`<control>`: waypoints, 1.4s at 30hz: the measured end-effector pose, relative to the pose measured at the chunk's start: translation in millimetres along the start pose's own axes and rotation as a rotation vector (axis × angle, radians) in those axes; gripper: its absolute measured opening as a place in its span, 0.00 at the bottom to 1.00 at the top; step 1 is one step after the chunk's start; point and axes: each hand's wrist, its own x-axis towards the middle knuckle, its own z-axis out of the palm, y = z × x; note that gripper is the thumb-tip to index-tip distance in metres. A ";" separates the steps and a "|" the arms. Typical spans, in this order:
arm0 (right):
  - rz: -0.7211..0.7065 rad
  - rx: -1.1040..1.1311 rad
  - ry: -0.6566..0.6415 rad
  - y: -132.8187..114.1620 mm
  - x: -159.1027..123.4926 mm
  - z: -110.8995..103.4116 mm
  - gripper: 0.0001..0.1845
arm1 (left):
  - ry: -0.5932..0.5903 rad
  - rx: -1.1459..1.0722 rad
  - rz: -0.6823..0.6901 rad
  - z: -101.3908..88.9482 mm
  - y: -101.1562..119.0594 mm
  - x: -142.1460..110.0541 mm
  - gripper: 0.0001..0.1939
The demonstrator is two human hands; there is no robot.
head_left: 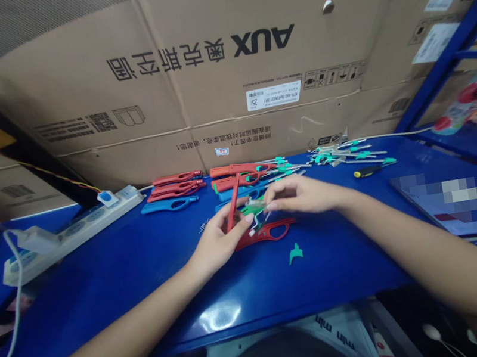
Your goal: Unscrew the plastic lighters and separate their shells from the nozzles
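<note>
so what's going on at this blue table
The left hand holds a slim red piece, and the right hand meets it, fingertips on a small clear part. A red handle shell is just below, with a green piece lying nearer. Beyond are more shells, green-tipped rods and a screwdriver.

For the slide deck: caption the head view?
Two hands work over a blue table among red and blue plastic casings.
</note>
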 end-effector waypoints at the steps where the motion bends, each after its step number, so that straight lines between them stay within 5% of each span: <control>1: -0.022 -0.124 0.061 2.6 -4.5 -16.7 0.18 | 0.016 0.109 0.042 -3.3 -1.5 0.9 0.27; 5: 0.229 -0.661 0.429 28.8 -34.0 -92.5 0.15 | -0.059 0.513 0.237 -12.6 -3.9 -0.1 0.20; 8: 0.415 -0.819 0.516 60.2 -55.8 -127.3 0.10 | -0.155 0.643 0.291 -13.3 -4.7 -2.7 0.22; 12: 0.467 -0.860 0.569 88.7 -67.4 -133.0 0.07 | -0.261 0.746 0.286 -10.0 -7.4 -3.1 0.25; 16: 0.451 -0.865 0.638 74.4 -58.7 -123.1 0.17 | -0.306 0.790 0.284 -8.3 -7.5 -2.7 0.24; 20: 0.293 -0.709 0.362 25.0 -39.6 -89.6 0.14 | -0.316 0.809 0.268 -10.8 -3.1 -3.9 0.19; 24: 0.119 -0.196 -0.515 -15.1 -24.0 -21.4 0.24 | -0.313 0.832 0.245 -17.0 1.7 -3.5 0.13; 27: 0.149 -0.342 -0.593 -23.2 -18.0 16.5 0.19 | -0.348 0.841 0.220 -22.7 5.3 -3.0 0.13; 30: 0.156 -0.387 -0.573 -19.2 -17.4 11.3 0.11 | -0.394 0.887 0.202 -27.8 10.8 -3.7 0.14; 33: 0.297 -0.448 -0.374 -5.2 -23.6 -32.4 0.14 | -0.454 0.897 0.199 -32.3 18.1 -5.8 0.15; 35: 0.564 -0.716 0.045 11.3 -31.5 -68.3 0.16 | -0.483 0.870 0.197 -35.6 22.8 -7.3 0.14; 37: 0.721 -0.868 0.295 31.8 -41.5 -99.2 0.18 | -0.501 0.840 0.192 -40.2 27.3 -8.2 0.10; 42: 0.974 -0.967 0.576 70.0 -62.5 -135.5 0.20 | -0.502 0.797 0.202 -64.0 40.5 -3.9 0.09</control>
